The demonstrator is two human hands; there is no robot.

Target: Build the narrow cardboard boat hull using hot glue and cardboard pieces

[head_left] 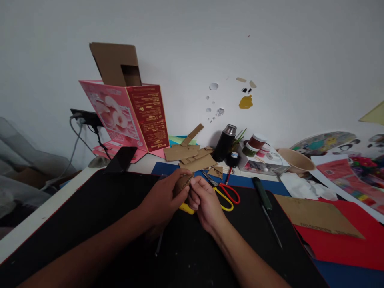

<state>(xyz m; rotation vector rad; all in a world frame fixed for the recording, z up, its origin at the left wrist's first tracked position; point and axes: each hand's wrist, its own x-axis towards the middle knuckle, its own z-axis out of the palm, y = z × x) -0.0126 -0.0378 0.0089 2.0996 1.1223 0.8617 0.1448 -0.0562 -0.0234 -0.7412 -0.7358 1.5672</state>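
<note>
A small piece of brown cardboard (181,182) is held up between both hands over the black mat (126,224). My left hand (163,196) wraps its thumb and fingers around the piece. With thumb and forefinger, my right hand (205,198) pinches its right edge; the other fingers are curled in. Partly hidden beneath the hands lies a yellow-handled tool (186,209). Scissors (228,193) with one red and one yellow handle rest just beyond my right hand. A thin grey rod (159,245) lies below my left hand.
Cardboard scraps (198,162) lie behind the hands, beside a black thermos (225,143). A dark-handled screwdriver-like tool (266,206) is on the right of the mat. A pink box (120,116) and a phone (121,159) stand left. Flat cardboard (318,216) lies on red sheet (345,244).
</note>
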